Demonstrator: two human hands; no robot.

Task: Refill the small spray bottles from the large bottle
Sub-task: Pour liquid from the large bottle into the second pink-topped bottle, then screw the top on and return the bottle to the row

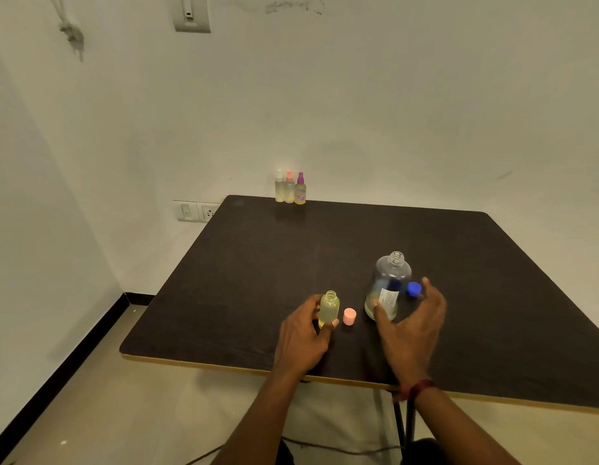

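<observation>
Left fingers [327,331] grip small cylindrical bottle [329,308] (uncapped); right fingers [432,297] splay beside large bottle [392,275].

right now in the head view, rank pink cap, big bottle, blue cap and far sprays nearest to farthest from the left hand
From the left hand, gripping the small bottle:
1. pink cap, just right
2. big bottle, farther right
3. blue cap, right of big bottle
4. far sprays, far back

No text can be read. The large bottle [388,283] carries a white label [389,301] just beside the thumb of the right hand [413,327], its print too small. The purple-capped spray bottle [300,191], far beyond the fingers, shows only a blurred pattern.
</observation>
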